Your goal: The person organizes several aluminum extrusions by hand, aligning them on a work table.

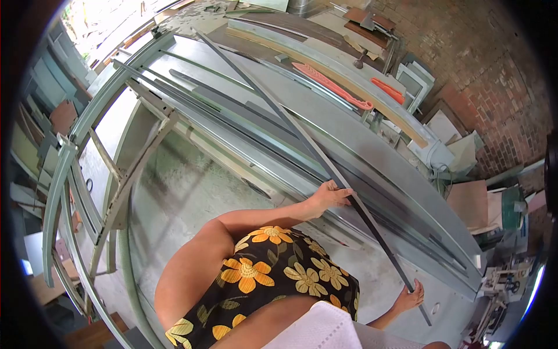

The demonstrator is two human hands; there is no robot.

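Note:
A long, thin, dark bar (305, 140) with a paler edge slants across the grey metal table of a large machine (401, 174). My left hand (330, 199) is closed round it a little below its middle. Close to its lower end, my right hand (408, 296) grips the same bar, fingers wrapped round it. The far end of the bar reaches over the table's back edge. Under it, several dark strips and rails (232, 125) run along the tabletop.
A pink notched push stick (332, 85) and an orange tool (387, 91) lie behind the table. A curved-looking metal frame (58, 192) stands at the left, with a ribbed hose (129, 273) below. Boards (468, 203) lean near the brick wall (511, 122).

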